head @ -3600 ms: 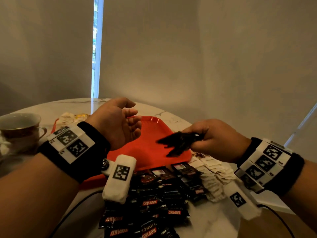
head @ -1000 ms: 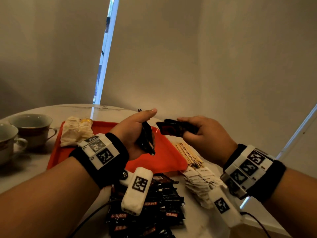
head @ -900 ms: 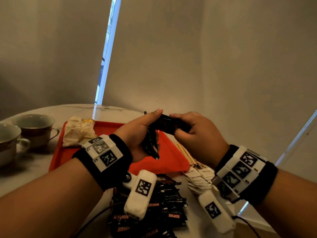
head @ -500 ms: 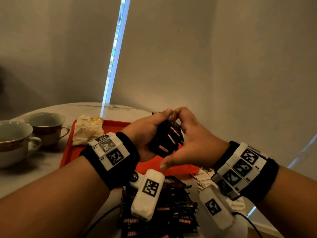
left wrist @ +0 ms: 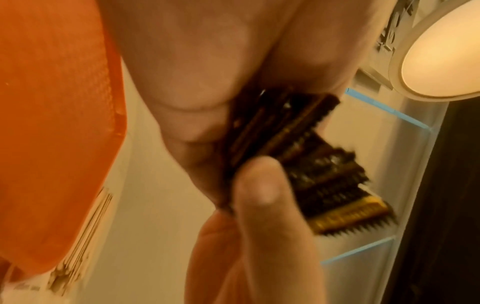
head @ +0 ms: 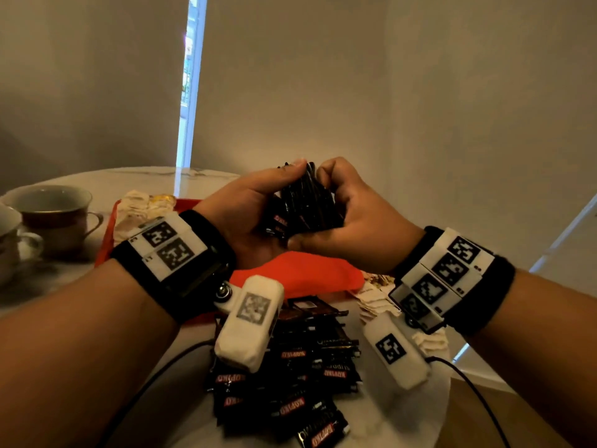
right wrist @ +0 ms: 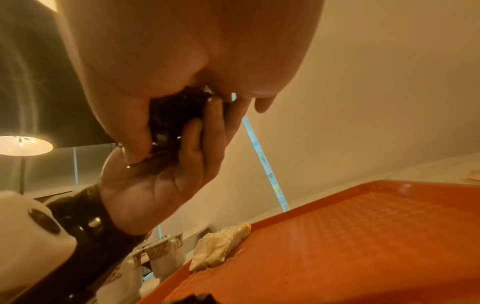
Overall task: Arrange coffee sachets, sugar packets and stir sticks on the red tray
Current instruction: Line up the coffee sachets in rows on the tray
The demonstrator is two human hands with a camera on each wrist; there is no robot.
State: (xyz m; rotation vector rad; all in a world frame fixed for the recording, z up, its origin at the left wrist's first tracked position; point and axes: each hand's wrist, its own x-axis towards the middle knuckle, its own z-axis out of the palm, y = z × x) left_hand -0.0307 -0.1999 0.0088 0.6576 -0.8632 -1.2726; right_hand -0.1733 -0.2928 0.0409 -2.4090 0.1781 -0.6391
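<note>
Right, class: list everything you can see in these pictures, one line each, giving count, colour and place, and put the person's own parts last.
Held sachets: a small stack, black, gripped between both hands above the tray.
Loose sachets: a pile, black with red lettering, on the table nearer than the tray.
Tray: one, red, on the table under the hands.
Packets on tray: a few, pale, at its far left corner.
White packets: a pile, right of the tray.
Cups: two, pale, far left.
Table: one, white marble.
Wrist cameras: two, white.
Left hand: fingers curled round the stack.
Right hand: likewise.
</note>
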